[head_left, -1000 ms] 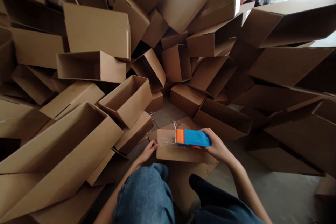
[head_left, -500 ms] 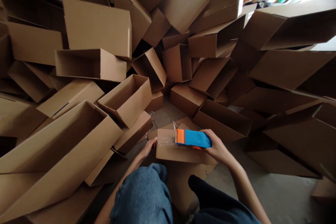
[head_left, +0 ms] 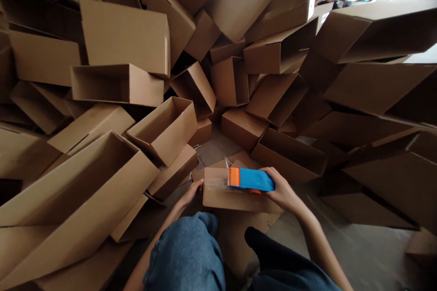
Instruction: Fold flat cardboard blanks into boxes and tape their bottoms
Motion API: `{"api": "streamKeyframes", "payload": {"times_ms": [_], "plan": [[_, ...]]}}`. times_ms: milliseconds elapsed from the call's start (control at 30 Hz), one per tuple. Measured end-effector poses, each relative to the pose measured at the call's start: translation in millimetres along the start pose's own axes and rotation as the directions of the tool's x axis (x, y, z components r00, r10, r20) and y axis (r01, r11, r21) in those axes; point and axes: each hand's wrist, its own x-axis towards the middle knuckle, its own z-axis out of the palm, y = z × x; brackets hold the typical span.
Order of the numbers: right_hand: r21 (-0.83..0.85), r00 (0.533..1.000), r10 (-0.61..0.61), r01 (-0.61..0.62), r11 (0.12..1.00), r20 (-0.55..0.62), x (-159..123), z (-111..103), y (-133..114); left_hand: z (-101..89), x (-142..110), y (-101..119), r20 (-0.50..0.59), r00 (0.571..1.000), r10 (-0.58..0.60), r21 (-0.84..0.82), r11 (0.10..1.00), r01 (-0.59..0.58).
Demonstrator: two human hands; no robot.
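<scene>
- Beyond the denim knee (head_left: 191,241), a plain brown box (head_left: 227,198) lay, shiny clear tape (head_left: 215,183) on its top.
- Over the box, the right hand (head_left: 280,189) gripped a blue dispenser (head_left: 256,179) with an orange front.
- By its left end, the left hand's (head_left: 193,192) grip was unclear.

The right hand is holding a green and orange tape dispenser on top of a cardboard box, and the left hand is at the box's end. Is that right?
Almost! The tape dispenser is blue and orange, not green and orange; the head view shows it. The right hand does hold it on top of the cardboard box, and the left hand is at the box's end.
</scene>
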Motion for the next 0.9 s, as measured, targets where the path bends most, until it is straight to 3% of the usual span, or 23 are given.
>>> {"api": "streamKeyframes", "payload": {"times_ms": [200, 900], "plan": [[0.004, 1.0, 0.004, -0.004, 1.0, 0.006, 0, 0, -1, -0.8, 2, -5, -0.05, 0.997, 0.057, 0.051, 0.997, -0.054], [0.011, 1.0, 0.014, -0.014, 1.0, 0.021, 0, 0, 1, -5.3, 4, -14, -0.007, 0.994, 0.105, 0.054, 0.993, -0.104]]}}
